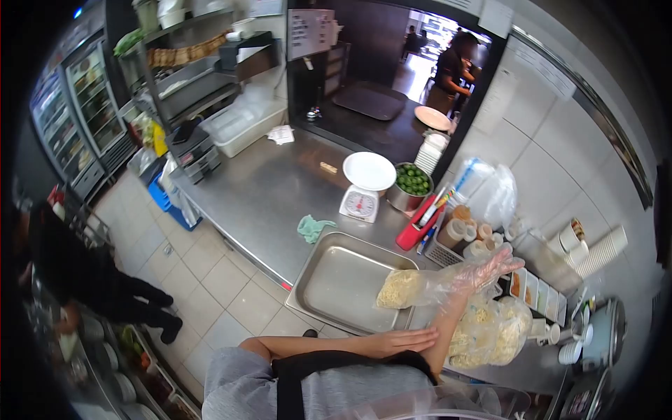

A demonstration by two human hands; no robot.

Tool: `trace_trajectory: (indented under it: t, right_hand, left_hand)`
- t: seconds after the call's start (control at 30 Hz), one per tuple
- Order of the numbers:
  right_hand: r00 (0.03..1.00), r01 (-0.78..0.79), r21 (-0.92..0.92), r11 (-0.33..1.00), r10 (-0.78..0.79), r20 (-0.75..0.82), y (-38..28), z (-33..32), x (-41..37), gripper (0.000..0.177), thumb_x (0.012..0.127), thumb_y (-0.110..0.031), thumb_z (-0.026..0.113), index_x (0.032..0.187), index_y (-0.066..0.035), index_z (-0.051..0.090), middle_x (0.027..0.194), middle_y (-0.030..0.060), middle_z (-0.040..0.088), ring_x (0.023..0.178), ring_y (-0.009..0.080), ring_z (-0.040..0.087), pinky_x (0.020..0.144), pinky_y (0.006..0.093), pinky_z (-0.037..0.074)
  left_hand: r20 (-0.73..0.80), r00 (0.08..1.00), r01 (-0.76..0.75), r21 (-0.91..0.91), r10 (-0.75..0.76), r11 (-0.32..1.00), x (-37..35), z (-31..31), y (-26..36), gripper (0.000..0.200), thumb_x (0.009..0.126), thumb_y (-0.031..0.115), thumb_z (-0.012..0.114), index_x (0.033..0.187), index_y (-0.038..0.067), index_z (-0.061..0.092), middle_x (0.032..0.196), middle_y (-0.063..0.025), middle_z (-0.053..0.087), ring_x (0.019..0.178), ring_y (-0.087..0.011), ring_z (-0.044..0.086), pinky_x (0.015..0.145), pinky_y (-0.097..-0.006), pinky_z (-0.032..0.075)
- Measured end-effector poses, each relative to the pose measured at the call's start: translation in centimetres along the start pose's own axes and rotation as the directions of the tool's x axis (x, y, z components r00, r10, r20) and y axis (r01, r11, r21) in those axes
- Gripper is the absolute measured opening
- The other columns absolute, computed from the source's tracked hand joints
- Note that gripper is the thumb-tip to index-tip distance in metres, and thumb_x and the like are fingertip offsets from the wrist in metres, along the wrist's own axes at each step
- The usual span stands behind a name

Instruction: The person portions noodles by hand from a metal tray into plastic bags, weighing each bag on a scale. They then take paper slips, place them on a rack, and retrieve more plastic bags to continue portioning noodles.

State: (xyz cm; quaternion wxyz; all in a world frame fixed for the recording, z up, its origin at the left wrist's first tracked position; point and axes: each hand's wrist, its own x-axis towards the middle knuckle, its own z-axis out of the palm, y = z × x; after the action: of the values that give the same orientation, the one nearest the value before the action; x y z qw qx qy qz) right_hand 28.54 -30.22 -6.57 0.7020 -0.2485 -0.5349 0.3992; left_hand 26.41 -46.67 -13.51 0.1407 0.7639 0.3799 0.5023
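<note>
My right hand (490, 269) is inside clear plastic, fingers stretched out toward the right wall. My left hand (413, 341) lies with straight fingers against my right forearm, bare. A clear bag of pale noodle-like food (399, 289) rests over the right side of a steel tray (336, 241); its loose plastic reaches up to my right hand and overlaps it. Below my right hand, more clear bags of the same pale food (490, 332) are piled on the counter.
A kitchen scale (360, 203) with a white plate stands behind the tray, beside a pot of green limes (411, 183). A green cloth (313, 228) lies by the tray. Sauce bottles (462, 231) and stacked cups (602, 252) line the right wall. A person (77, 259) stands at left.
</note>
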Motion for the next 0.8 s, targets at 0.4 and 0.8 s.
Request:
trace_trajectory:
  t: [0.4, 0.8]
  right_hand:
    - [0.37, -0.466, -0.281, 0.839, 0.473, 0.8, 3.4, -3.5, -12.6, 0.054, 0.095, -0.025, 0.046, 0.14, -0.005, 0.024, 0.144, 0.0139, 0.022, 0.133, 0.0237, 0.024, 0.108, 0.0346, 0.019]
    - [0.078, -0.479, -0.369, 0.797, 0.457, 0.886, 0.6, -3.8, -17.1, 0.039, 0.092, -0.012, 0.051, 0.128, 0.0, 0.047, 0.123, 0.0124, 0.054, 0.114, 0.0174, 0.05, 0.093, 0.0276, 0.04]
  left_hand:
    - [-0.712, 0.438, 0.4, -0.391, -0.548, 0.829, 0.0, 0.1, -1.6, 0.074, 0.093, 0.028, 0.049, 0.144, 0.003, 0.003, 0.149, -0.0181, 0.013, 0.137, -0.0286, 0.012, 0.11, -0.0368, 0.014]
    - [0.017, 0.137, -0.255, -0.966, -0.99, -0.052, -9.5, -4.1, -6.5, 0.101, 0.077, 0.072, 0.047, 0.142, 0.002, 0.016, 0.144, -0.0123, 0.029, 0.127, -0.0222, 0.034, 0.107, -0.036, 0.023]
